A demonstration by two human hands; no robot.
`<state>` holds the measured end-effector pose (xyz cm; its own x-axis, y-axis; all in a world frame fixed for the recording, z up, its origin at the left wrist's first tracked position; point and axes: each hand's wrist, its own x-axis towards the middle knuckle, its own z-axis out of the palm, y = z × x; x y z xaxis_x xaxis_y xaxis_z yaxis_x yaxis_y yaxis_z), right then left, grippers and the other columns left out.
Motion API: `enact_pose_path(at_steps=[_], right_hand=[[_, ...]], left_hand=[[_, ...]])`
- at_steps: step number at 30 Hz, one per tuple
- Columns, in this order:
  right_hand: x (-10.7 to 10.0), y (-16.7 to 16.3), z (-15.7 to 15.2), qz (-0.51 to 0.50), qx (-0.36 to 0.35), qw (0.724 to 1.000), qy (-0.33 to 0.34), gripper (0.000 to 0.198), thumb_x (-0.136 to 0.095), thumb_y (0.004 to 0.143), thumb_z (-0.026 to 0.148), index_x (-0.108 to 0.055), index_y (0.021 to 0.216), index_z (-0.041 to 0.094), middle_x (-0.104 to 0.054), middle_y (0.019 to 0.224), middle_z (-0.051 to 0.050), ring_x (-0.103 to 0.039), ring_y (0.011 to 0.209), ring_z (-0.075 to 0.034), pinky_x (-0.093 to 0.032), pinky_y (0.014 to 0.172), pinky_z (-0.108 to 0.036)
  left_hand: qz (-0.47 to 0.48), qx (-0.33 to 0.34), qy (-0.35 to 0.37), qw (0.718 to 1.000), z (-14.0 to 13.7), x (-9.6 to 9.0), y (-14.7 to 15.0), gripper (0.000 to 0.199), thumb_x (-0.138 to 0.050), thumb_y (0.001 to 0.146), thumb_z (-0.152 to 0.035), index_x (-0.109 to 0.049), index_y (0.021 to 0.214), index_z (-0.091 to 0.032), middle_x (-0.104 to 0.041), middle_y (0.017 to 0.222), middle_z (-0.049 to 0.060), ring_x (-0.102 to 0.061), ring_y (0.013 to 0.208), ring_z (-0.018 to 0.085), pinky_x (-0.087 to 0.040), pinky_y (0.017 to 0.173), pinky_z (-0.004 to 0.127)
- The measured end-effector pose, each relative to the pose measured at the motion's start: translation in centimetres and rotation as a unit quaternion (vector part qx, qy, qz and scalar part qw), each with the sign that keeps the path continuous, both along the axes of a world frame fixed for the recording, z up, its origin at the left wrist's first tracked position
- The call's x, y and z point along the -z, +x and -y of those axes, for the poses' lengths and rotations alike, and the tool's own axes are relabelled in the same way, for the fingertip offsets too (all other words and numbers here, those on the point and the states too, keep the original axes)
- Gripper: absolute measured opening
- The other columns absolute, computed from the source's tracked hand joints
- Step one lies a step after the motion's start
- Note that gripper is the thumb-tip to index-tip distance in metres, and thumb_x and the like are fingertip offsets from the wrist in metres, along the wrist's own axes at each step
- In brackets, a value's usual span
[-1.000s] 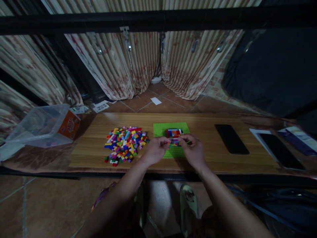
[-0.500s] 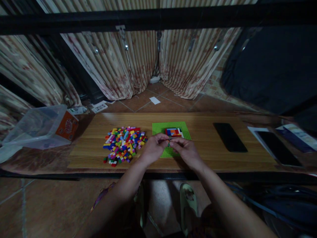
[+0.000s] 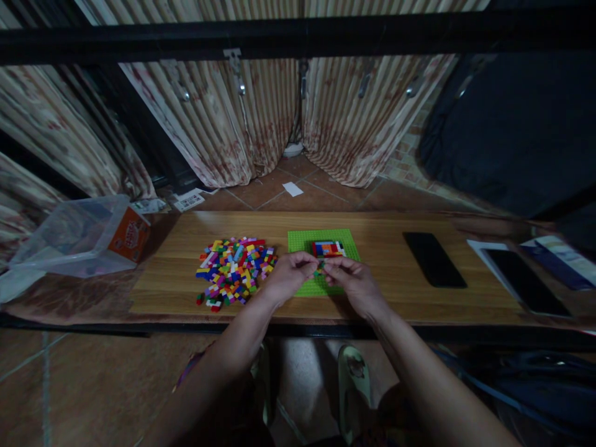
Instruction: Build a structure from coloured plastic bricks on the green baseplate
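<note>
My left hand (image 3: 292,273) and my right hand (image 3: 351,278) meet over the front half of a green studded baseplate (image 3: 298,239). Thumb and fingers of both are closed in a pinch, fingertips close together, around small toy bricks (image 3: 319,272) that look green. My fingers hide most of these, and their exact shape is hard to make out. Just beyond the fingertips, a low block of joined bricks (image 3: 328,249) in red, blue, orange and white sits on the baseplate. Left of my left hand lies a big loose pile of coloured toy bricks (image 3: 237,267).
The wooden board (image 3: 382,304) bears everything, with a black flat panel (image 3: 434,259) on its right. Farther right lie a dark tablet-like slab (image 3: 528,282) on white and some leaflets (image 3: 565,261). A clear plastic bin (image 3: 69,239) with an orange label stands at the left.
My fingertips have shifted slightly and my right hand has turned a little, showing more green between the fingers. The whole view has moved slightly. The pile and the built block look unchanged.
</note>
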<state>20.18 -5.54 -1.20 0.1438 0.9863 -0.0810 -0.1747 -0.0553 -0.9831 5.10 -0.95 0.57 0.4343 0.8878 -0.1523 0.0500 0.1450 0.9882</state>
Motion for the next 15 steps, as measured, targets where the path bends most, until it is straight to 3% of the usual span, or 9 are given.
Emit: enact_pose_path(at_steps=[6,12,15], right_hand=[[-0.6,0.6,-0.1,0.007,0.026,1.000,0.016,0.022,-0.076,0.063,0.037,-0.068,0.074,0.019,-0.063,0.061,0.002,-0.053,0.055,-0.010,-0.044,0.057,-0.025],[0.1,0.4,-0.4,0.081,0.023,0.995,0.058,0.018,-0.070,0.070,0.036,-0.068,0.077,0.020,-0.064,0.063,0.002,-0.054,0.055,-0.011,-0.043,0.056,-0.025],[0.6,0.5,-0.3,0.177,0.041,0.978,0.099,0.015,-0.065,0.075,0.035,-0.069,0.081,0.021,-0.069,0.076,-0.002,-0.061,0.068,-0.015,-0.047,0.066,-0.029]], left_hand=[[-0.054,0.053,0.004,0.997,0.0,0.6,-0.5,0.022,-0.059,0.077,-0.022,-0.069,0.095,-0.016,-0.064,0.080,0.001,-0.053,0.066,0.009,-0.046,0.067,0.024],[-0.060,0.075,0.014,0.995,0.5,0.7,-0.2,0.034,-0.056,0.080,-0.025,-0.066,0.111,-0.019,-0.067,0.086,0.002,-0.054,0.066,0.010,-0.046,0.070,0.026],[-0.059,0.073,0.017,0.995,0.6,0.7,-0.1,0.036,-0.055,0.079,-0.024,-0.066,0.113,-0.019,-0.067,0.085,0.001,-0.053,0.065,0.010,-0.045,0.069,0.025]])
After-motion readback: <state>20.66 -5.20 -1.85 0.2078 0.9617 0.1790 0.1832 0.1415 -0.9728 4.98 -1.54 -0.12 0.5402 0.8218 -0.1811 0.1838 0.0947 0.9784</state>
